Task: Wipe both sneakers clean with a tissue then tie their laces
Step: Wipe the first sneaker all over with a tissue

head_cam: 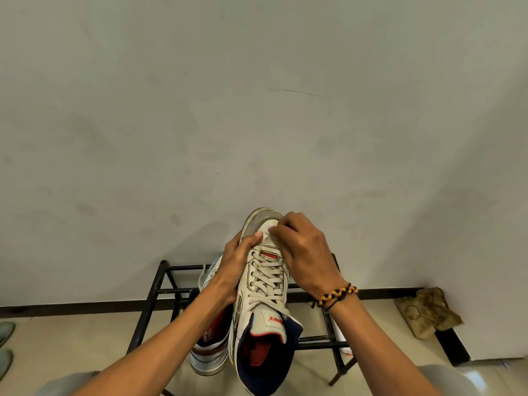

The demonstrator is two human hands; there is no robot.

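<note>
From the head camera, a white high-top sneaker (264, 284) was held up in front of a pale wall (200, 110), its toe pointing to twelve o'clock and its navy-lined collar toward six. The left hand (233, 265) clasped the shoe's side at about nine o'clock of the laces, fingers wrapped under the sole and thumb lying across the upper. The right hand (300, 252), at two o'clock of the lacing, was curled closed with its fingertips pressed on the toe box; a small patch of pale material showed under them, but whether that was a tissue could not be told. The grey-white laces (265, 278) ran crossed through the eyelets, and no bow was visible.

A braided bracelet (337, 294) in yellow, red and dark thread circled the right wrist. The second sneaker (210, 338) rested behind the left forearm, at seven o'clock of the held shoe, on a black metal rack (160, 284) standing against the wall. At three o'clock, on the floor near the wall, lay a crumpled brown cloth (427, 311). Two grey-green shapes (5, 347) sat at the far nine o'clock edge, too cropped to identify.
</note>
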